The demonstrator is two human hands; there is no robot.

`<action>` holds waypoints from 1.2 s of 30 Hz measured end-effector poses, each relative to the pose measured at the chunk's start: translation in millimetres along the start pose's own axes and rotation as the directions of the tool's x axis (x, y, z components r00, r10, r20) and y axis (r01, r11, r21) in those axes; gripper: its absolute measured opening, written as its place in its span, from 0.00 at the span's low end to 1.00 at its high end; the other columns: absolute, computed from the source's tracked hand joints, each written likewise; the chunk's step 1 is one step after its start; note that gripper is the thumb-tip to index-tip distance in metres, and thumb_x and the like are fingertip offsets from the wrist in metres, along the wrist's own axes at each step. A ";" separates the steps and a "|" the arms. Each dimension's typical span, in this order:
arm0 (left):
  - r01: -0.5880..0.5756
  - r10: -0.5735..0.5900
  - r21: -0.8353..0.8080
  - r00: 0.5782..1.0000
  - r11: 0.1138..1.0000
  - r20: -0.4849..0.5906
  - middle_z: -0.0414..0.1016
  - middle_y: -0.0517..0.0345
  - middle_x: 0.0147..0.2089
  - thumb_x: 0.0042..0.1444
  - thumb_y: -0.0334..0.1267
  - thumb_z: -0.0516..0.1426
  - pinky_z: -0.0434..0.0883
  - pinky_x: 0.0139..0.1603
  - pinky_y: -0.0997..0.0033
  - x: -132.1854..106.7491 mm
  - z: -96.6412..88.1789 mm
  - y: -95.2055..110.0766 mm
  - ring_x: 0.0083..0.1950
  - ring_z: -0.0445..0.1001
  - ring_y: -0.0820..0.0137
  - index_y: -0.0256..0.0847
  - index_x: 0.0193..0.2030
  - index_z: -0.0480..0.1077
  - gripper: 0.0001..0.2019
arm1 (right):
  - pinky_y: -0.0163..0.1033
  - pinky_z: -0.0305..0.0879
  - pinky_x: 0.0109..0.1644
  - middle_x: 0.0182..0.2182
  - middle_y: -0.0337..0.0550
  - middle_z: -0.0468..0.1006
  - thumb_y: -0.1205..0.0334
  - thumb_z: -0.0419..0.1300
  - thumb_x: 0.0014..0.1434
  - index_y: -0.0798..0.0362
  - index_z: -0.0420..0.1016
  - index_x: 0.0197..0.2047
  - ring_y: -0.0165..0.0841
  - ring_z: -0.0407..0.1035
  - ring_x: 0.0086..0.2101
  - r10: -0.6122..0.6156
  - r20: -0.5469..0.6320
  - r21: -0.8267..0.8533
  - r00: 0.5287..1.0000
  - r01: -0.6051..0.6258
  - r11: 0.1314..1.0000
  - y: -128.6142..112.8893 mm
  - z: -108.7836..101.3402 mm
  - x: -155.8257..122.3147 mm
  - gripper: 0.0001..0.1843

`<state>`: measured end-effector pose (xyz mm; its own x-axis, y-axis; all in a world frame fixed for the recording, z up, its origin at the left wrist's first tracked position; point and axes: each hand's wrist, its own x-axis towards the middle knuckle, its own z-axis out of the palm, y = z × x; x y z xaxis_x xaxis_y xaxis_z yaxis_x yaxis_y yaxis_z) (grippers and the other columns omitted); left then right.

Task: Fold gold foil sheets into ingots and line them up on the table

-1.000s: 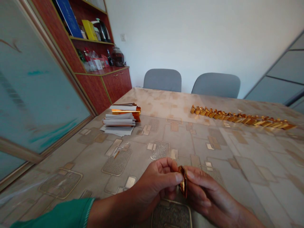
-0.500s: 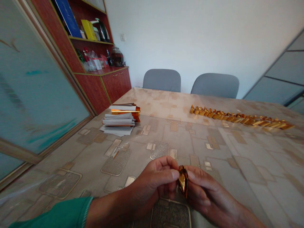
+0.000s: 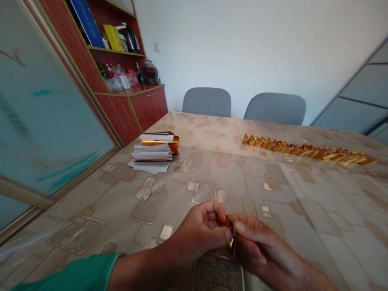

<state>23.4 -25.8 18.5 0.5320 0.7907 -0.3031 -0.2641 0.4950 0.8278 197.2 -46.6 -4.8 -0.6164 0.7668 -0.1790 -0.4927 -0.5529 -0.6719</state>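
Observation:
A small folded piece of gold foil paper (image 3: 232, 242) is pinched between my two hands, low over the front of the table. My left hand (image 3: 203, 230) grips its left side with thumb and curled fingers, covering part of it. On its right side, my right hand (image 3: 257, 242) presses with the thumb on top and the fingers underneath. Far right on the table, a long row of folded gold paper pieces (image 3: 303, 149) stands tightly side by side. At the left lies a stack of paper sheets (image 3: 151, 153), pale on one face and shiny gold on the other.
A patterned cover lies over the table (image 3: 188, 218). Behind its far edge stand two grey chairs, a left chair (image 3: 206, 102) and a right chair (image 3: 275, 108). A reddish cabinet (image 3: 145, 107) and a frosted glass door (image 3: 54, 121) are on the left.
My left thumb has moved down over the foil paper, and the paper has turned narrower to view. Both hands still hold it in nearly the same place.

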 end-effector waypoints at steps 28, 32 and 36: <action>0.175 -0.133 -0.286 0.978 0.942 0.161 0.65 0.65 0.26 0.53 0.38 0.68 0.55 0.29 0.77 -4.8 -8.8 11.2 0.27 0.62 0.78 0.38 0.40 0.71 0.12 | 0.30 0.47 0.22 0.15 0.28 0.55 0.57 0.63 0.65 0.54 0.69 0.23 0.23 0.44 0.17 -0.050 0.009 0.102 0.999 0.049 0.994 -6.2 1.9 -2.1 0.20; 0.078 -0.050 -0.224 0.990 0.971 0.130 0.71 0.60 0.33 0.50 0.40 0.70 0.62 0.41 0.72 -4.7 -7.0 6.5 0.38 0.71 0.71 0.38 0.39 0.71 0.15 | 0.30 0.51 0.26 0.17 0.29 0.56 0.57 0.65 0.63 0.54 0.74 0.28 0.24 0.48 0.20 -0.027 0.025 0.122 0.999 0.024 0.992 -5.3 1.8 -2.8 0.14; 0.058 -0.030 -0.201 0.990 0.978 0.140 0.74 0.58 0.36 0.52 0.42 0.69 0.63 0.45 0.69 -6.2 -7.7 5.8 0.40 0.72 0.68 0.38 0.40 0.71 0.16 | 0.31 0.56 0.33 0.21 0.31 0.60 0.57 0.69 0.58 0.54 0.78 0.35 0.26 0.54 0.25 0.030 -0.021 0.147 0.999 -0.026 0.989 -5.9 3.1 -3.6 0.10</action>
<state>12.3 -25.0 21.5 0.6471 0.7172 -0.2587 -0.3893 0.6025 0.6967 200.4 -47.1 2.0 -0.6176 0.7567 -0.2142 -0.5614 -0.6150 -0.5537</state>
